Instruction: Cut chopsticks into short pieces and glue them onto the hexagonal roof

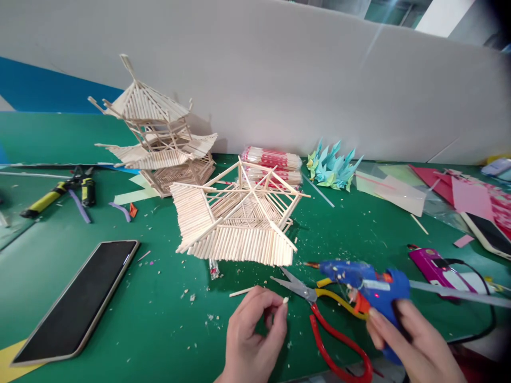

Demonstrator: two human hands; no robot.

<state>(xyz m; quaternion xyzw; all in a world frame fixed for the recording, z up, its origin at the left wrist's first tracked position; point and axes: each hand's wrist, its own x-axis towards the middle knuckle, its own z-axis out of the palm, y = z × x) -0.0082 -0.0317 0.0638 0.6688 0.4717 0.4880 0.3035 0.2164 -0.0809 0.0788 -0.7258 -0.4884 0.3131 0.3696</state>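
Observation:
My left hand (257, 330) is closed in a pinch on a short wooden stick (285, 300); only its pale end shows past the fingertips. My right hand (415, 338) grips a blue hot glue gun (371, 279), its nozzle pointing left and a glue stick running out of its back. Between the hands lie scissors (305, 290) with red and yellow handles, blades apart, partly behind the gun. Beyond them stands a half-roofed wooden stick model (239, 242), with slats on its left and front sides and bare ribs elsewhere. Neither hand touches it.
At the back left stands a tiered stick pagoda (147, 106). Bundles of sticks (271, 158) and blue-green folded paper (335, 167) sit by the wall. Pliers (51, 199) and a phone (80, 298) lie left; a pink device (429, 266) with a cable lies right.

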